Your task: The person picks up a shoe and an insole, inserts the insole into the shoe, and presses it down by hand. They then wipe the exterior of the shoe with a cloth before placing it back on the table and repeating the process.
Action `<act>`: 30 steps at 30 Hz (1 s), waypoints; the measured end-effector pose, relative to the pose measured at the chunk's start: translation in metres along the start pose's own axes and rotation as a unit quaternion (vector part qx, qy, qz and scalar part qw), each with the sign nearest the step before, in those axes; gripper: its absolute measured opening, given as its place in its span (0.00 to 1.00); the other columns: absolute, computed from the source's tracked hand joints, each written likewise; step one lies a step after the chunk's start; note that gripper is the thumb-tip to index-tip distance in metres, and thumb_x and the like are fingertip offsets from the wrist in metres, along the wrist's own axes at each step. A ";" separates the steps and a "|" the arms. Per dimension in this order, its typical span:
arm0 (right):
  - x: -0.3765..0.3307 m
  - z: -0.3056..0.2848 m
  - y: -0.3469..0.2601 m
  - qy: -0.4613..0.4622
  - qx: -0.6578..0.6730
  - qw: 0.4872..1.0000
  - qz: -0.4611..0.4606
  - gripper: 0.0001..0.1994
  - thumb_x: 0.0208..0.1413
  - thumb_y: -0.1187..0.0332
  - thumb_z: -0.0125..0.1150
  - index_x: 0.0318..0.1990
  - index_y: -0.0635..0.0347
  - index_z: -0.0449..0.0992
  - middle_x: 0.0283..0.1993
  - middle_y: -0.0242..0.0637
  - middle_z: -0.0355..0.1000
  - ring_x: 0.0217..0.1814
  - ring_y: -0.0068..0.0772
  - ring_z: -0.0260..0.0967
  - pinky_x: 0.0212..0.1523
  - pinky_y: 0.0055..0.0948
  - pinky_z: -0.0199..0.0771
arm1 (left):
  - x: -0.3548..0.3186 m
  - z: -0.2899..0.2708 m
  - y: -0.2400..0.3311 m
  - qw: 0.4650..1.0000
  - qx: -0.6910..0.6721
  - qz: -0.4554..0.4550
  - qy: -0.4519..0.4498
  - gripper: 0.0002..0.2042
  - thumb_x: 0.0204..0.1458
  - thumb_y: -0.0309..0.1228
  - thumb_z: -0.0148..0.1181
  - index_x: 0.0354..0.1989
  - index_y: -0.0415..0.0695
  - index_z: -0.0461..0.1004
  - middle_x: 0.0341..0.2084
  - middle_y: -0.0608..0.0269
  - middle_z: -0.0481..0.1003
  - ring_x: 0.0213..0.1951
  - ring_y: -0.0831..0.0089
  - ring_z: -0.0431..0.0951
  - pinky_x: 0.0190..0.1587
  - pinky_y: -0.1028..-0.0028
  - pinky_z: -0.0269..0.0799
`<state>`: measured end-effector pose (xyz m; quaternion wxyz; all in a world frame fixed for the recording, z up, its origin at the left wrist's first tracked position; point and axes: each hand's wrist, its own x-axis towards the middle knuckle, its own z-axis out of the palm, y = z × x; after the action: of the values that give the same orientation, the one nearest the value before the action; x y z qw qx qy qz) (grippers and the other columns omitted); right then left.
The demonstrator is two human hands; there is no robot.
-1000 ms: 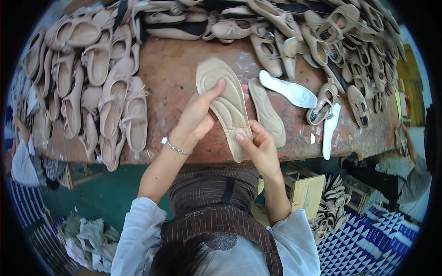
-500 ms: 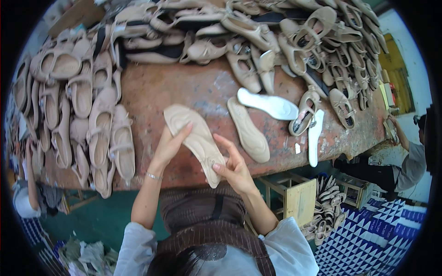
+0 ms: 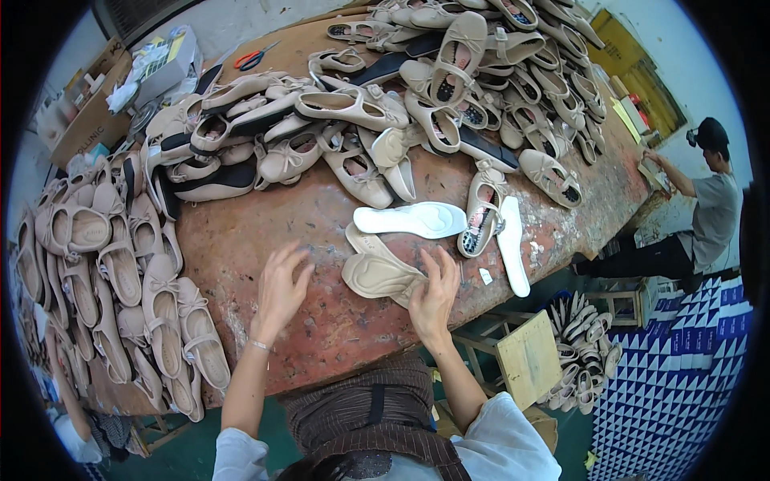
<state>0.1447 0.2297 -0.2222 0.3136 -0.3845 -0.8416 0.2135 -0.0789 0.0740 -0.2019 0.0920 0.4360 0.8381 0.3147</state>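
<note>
My right hand [image 3: 435,295] holds one end of a beige insole [image 3: 378,275], thumb and fingers round its edge. That insole is low over the table, lying across another beige insole [image 3: 362,240] that it partly covers. Left of them, my left hand [image 3: 281,287] hovers over the tabletop, fingers apart and slightly blurred, holding nothing. Just beyond the beige pair lies a white insole [image 3: 411,220]. A beige strapped shoe [image 3: 484,210] sits to its right, and a second white insole [image 3: 511,247] is beside that shoe.
Finished-looking beige shoes [image 3: 164,309] stand in rows at the left. A large heap of shoes [image 3: 537,80] covers the back of the worn red table [image 3: 321,353]. Scissors [image 3: 255,59] lie far back. A wooden stool [image 3: 528,357] and another person [image 3: 710,200] are at the right.
The insole held by both hands has gone down onto the other beige insole. My left hand has let go and moved away from it. The view has shifted, showing more of the table's back.
</note>
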 end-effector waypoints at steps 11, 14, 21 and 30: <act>0.208 0.095 0.031 0.000 0.473 0.824 0.311 0.18 0.60 0.68 0.58 0.55 0.67 0.73 0.50 0.36 0.73 0.53 0.29 0.69 0.55 0.29 0.67 | 0.238 -0.011 0.041 0.902 0.339 0.239 0.120 0.17 0.50 0.25 0.56 0.49 0.40 0.75 0.48 0.53 0.74 0.57 0.60 0.70 0.65 0.52 0.58; 0.270 0.118 0.042 -0.091 0.596 0.702 0.379 0.10 0.54 0.67 0.62 0.42 0.60 0.74 0.41 0.34 0.71 0.43 0.31 0.67 0.48 0.28 0.69 | 0.253 -0.011 0.032 0.926 0.300 0.217 0.076 0.07 0.48 0.25 0.57 0.34 0.44 0.80 0.35 0.58 0.76 0.46 0.63 0.74 0.56 0.58 0.62; 0.291 0.154 0.060 -0.024 0.499 0.727 0.471 0.13 0.44 0.72 0.68 0.38 0.67 0.75 0.34 0.40 0.75 0.33 0.39 0.75 0.38 0.40 0.78 | 0.127 -0.045 0.034 0.934 0.194 0.260 0.150 0.10 0.46 0.25 0.60 0.37 0.50 0.80 0.31 0.66 0.72 0.39 0.67 0.73 0.45 0.63 0.60; 0.156 0.014 0.024 -0.304 0.710 0.533 0.346 0.19 0.47 0.71 0.54 0.49 0.64 0.67 0.26 0.32 0.62 0.17 0.22 0.51 0.19 0.25 0.55 | -0.169 -0.066 -0.010 0.989 0.140 0.047 0.004 0.07 0.42 0.24 0.63 0.30 0.49 0.82 0.28 0.67 0.72 0.39 0.67 0.72 0.55 0.54 0.61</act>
<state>0.0681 0.3643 -0.1895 0.1104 -0.2088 -0.2588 0.9366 -0.0119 -0.0929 -0.1761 0.0116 0.4823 0.8527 0.2004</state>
